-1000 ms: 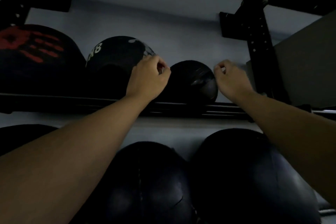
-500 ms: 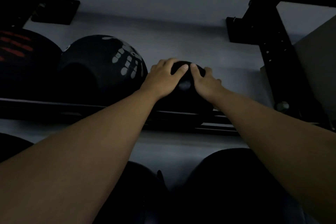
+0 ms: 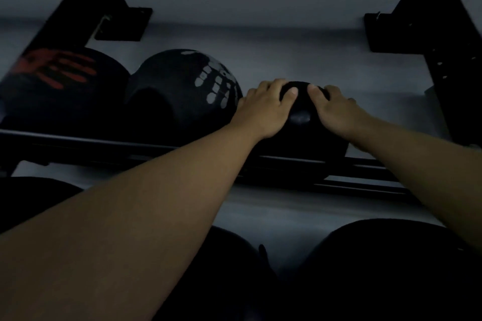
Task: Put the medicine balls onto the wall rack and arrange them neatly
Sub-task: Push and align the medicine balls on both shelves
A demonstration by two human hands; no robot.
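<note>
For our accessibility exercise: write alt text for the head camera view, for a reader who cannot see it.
Two bare hands, left and right, rest on top of a small black ball on a dim wall rack. To its left sit a grey-printed ball and a red-printed ball; more dark balls lie below.

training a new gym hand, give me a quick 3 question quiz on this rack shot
1. True or false: both hands rest on the small ball.
2. Which ball sits directly left of it? A) red-print ball B) grey-print ball C) none
3. Fill in: the small ball sits on the rack's upper ____.

Key
1. True: the left hand and right hand lie over its top.
2. B: the grey-print ball; the red-print ball is further left.
3. rail.
</note>
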